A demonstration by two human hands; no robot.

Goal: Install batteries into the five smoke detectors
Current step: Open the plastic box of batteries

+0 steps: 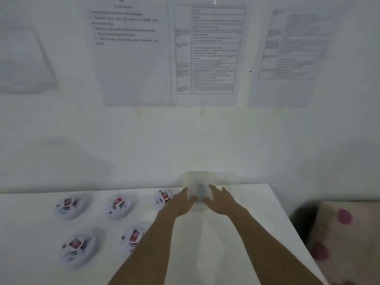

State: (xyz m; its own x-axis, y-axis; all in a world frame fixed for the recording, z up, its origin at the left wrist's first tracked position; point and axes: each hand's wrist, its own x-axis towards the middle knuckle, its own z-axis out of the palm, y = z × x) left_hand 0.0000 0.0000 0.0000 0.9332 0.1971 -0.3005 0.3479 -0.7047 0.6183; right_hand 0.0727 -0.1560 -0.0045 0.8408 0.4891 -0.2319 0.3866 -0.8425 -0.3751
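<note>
Detectors (119,204), all five, are lying flat on the surface (257,212) to your left in two rows, red-marked faces pointing up. Being round, they are showing no long axis. You are reaching for the blurred clear box (198,177) at the back edge, left hand (182,200) and right hand (219,199) flanking it, fingers stretched, gripping nothing. You are probably fetching batteries; next you'll be needing a steady two-sided hold.
</note>
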